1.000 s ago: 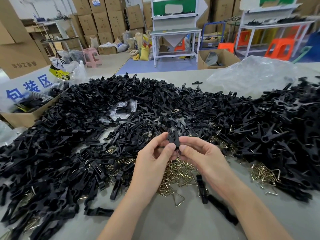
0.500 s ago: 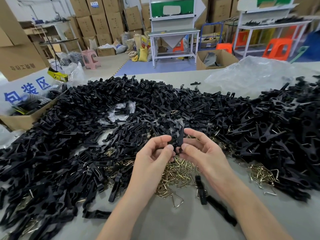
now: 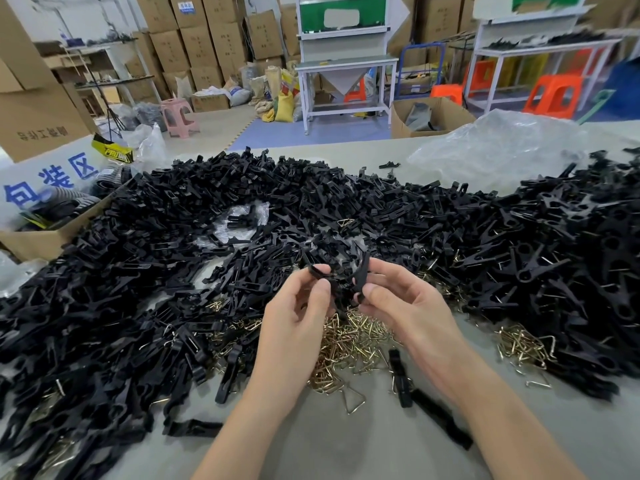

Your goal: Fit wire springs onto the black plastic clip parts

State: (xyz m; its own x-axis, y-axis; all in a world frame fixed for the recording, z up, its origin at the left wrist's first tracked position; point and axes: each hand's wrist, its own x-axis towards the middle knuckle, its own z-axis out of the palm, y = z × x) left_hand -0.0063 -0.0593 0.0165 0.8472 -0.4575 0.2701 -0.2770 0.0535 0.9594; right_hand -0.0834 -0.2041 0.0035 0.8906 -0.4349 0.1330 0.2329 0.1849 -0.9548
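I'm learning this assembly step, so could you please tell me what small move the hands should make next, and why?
The left hand pinches one clip half and the right hand the other clip half. Their tops splay apart in a V while the bottoms meet. What sits between them is too small to tell. So probably swing them together until they seat.

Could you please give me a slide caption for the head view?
Left hand and right hand hold black clip parts above a heap of wire springs on the table.
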